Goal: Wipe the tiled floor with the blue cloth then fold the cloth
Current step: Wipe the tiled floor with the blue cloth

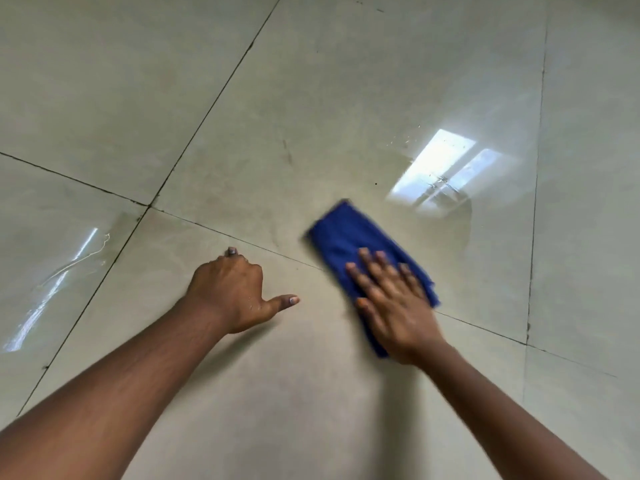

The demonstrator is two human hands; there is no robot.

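In the head view the right hand (391, 306) presses flat, its grip spread wide, on the blue cloth (349, 237) right of centre on the tiled floor (311, 98), the left hand (230, 292) braces with curled fingers; the far wet patch (446, 209) may streak.

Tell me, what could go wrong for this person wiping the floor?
1. Wet sheen shows on the floor beyond the cloth; the left hand bracing on a glossy tile could slip if water reaches it.
2. The right hand presses flat on the cloth without gripping it, so the cloth may bunch or slide out mid-stroke.
3. The dark streak lies farther away than the cloth and could be missed.
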